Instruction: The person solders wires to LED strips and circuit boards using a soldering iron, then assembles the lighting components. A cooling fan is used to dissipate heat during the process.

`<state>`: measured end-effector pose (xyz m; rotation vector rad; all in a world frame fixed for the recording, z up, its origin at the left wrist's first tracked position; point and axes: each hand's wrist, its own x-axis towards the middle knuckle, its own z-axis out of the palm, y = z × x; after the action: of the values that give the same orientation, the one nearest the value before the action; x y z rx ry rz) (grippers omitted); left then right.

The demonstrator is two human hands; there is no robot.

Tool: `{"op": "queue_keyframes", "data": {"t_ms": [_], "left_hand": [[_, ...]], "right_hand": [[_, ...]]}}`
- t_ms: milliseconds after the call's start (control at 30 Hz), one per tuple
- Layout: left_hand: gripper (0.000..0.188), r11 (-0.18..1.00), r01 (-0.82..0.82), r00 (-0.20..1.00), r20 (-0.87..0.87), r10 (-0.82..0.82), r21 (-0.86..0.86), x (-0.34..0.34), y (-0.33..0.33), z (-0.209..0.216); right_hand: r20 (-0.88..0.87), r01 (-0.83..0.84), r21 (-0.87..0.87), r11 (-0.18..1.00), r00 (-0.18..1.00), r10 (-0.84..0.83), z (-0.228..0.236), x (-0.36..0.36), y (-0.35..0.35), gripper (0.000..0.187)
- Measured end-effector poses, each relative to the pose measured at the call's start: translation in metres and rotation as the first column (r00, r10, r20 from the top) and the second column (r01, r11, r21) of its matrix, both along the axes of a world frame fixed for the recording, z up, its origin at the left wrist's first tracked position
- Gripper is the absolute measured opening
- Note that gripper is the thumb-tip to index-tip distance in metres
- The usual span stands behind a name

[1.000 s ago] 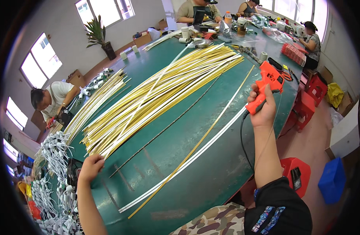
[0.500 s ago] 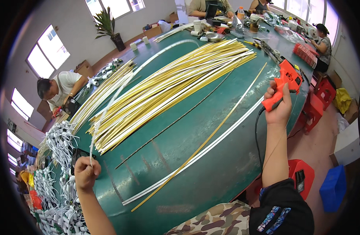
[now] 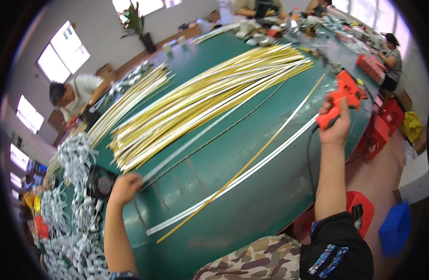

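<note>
Left hand (image 3: 126, 187) is blurred — grip on smeared white strip (image 3: 184, 148) unclear.

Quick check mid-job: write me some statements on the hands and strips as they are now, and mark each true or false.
1. The right hand grips an orange-red corded tool. True.
2. The left hand is empty. False: it holds a whitish strip, blurred.
3. The lone yellow strip crosses the paired white strips. True.
4. The big strip bundle lies right of the tool. False: it lies left.
5. A potted plant stands beyond the table. True.
</note>
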<state>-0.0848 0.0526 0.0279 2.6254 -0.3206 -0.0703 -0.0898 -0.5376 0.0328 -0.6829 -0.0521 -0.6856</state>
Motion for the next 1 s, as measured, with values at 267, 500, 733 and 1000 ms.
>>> {"op": "queue_keyframes", "data": {"t_ms": [267, 500, 733, 1000], "left_hand": [[0.026, 0.966, 0.23, 0.969, -0.118, -0.216, 0.122, -0.057, -0.057, 0.033], [0.018, 0.893, 0.305, 0.949, -0.188, -0.255, 0.332, -0.15, -0.063, 0.027], [0.019, 0.811, 0.216, 0.975, -0.074, -0.21, 0.543, -0.167, -0.064, -0.002], [0.009, 0.983, -0.172, 0.978, -0.13, 0.164, -0.058, -0.122, 0.002, 0.036]], "right_hand": [[0.041, -0.063, -0.152, 0.986, 0.997, 0.07, -0.015, 0.008, -0.053, 0.045], [0.062, -0.105, -0.159, 0.982, 0.991, 0.116, -0.016, 0.013, -0.061, 0.047], [0.044, -0.08, -0.159, 0.984, 0.995, 0.088, -0.027, 0.017, -0.059, 0.047], [0.038, -0.106, -0.161, 0.981, 0.993, 0.113, -0.036, 0.023, -0.089, 0.046]]}}
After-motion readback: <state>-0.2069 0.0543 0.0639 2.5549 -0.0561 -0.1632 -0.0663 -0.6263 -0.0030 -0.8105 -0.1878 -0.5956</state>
